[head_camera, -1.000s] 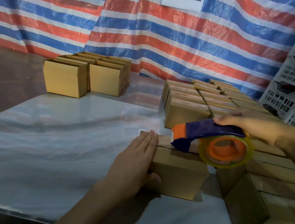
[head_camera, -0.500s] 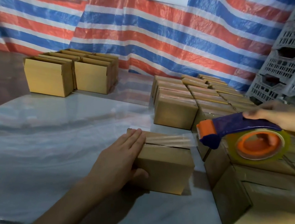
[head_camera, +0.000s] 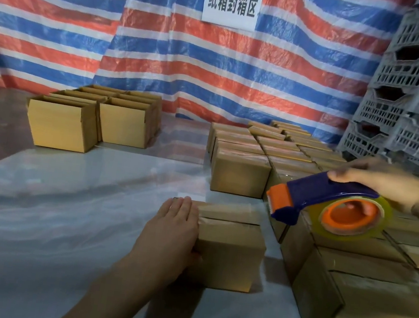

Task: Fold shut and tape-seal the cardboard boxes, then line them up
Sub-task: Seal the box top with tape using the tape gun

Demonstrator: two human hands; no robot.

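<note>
- At the middle of the table (head_camera: pixel 82 211), the box (head_camera: pixel 226 258) now carries tape over its top, with the left hand (head_camera: pixel 168 234) pressing flat-fingered on its left edge.
- The right hand (head_camera: pixel 380 180), curled round the tape dispenser (head_camera: pixel 323 202), has pulled it clear rightward; lining up likely follows.

The left hand (head_camera: pixel 171 231) lies flat against the left end of a closed cardboard box (head_camera: pixel 229 256) on the desk (head_camera: pixel 45 230), with its fingers straight over the top edge and its thumb on the near face. Clear tape shows on the box's top. Up and to the right of that hand, the right hand (head_camera: pixel 377 179) grips a blue-and-orange tape dispenser (head_camera: pixel 331 203), held in the air apart from the box. Below the right hand stand rows of closed boxes (head_camera: pixel 238 173). Well beyond the left hand sit open boxes (head_camera: pixel 62 124).
</note>
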